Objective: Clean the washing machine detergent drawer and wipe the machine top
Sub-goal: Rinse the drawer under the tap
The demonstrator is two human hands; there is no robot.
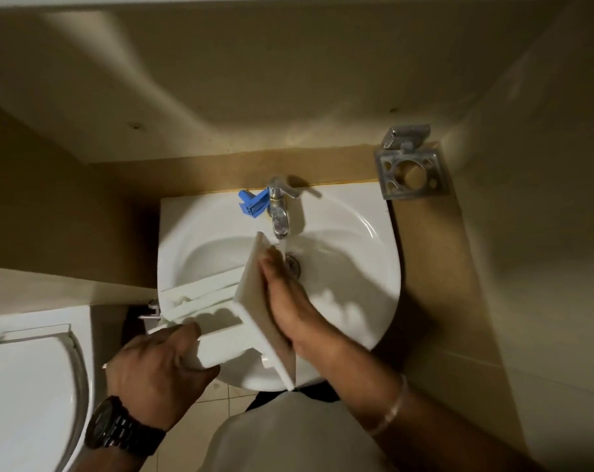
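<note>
The white detergent drawer point(207, 301) lies across the white sink point(363, 233), its flat front panel point(258, 287) turned to the right. My left hand point(155, 366) grips the drawer's near side wall. My right hand point(288, 298) lies flat against the front panel, fingers pointing up toward the tap. Water runs from the chrome tap point(279, 212) just past my right fingertips. A blue plastic drawer insert point(252, 202) rests on the sink rim left of the tap.
A closed white toilet lid point(26, 396) is at the lower left. A metal toothbrush holder point(411, 165) juts from the wall at the upper right. Beige walls close in around the sink, and tiled floor point(220, 400) shows below it.
</note>
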